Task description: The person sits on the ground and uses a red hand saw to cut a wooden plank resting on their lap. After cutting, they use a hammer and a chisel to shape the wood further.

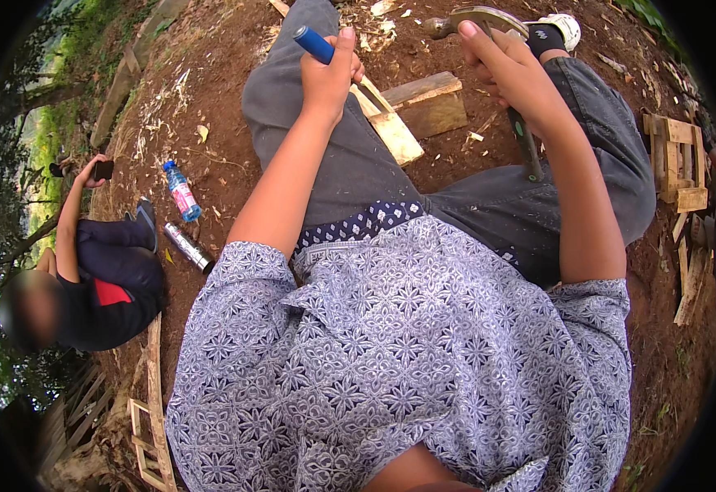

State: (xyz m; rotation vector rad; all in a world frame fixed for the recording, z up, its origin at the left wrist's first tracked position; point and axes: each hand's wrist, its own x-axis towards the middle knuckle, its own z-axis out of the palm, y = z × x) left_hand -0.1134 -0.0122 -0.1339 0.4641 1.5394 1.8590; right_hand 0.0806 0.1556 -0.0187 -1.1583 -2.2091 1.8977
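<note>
My left hand (329, 82) is closed around the blue handle of a chisel (313, 43), its capped end sticking up past my thumb. The chisel's blade is hidden by the hand. Just below that hand a pale, slotted strip of wood (399, 138) slants between my legs. Behind it a thicker wood block (436, 107) lies on the soil. My right hand (515, 75) grips a claw hammer (481, 14), fingers wrapped round it close to the head. The hammer's dark green handle hangs down toward my thigh, and its head is raised, apart from the chisel.
At the left sits a person (116, 303) holding a phone (103, 170). Between us lie a plastic bottle (181, 193) and a metal flask (187, 248). Wooden frames stand at the right (676, 160) and lower left (146, 443). Wood chips litter the brown soil beyond my legs.
</note>
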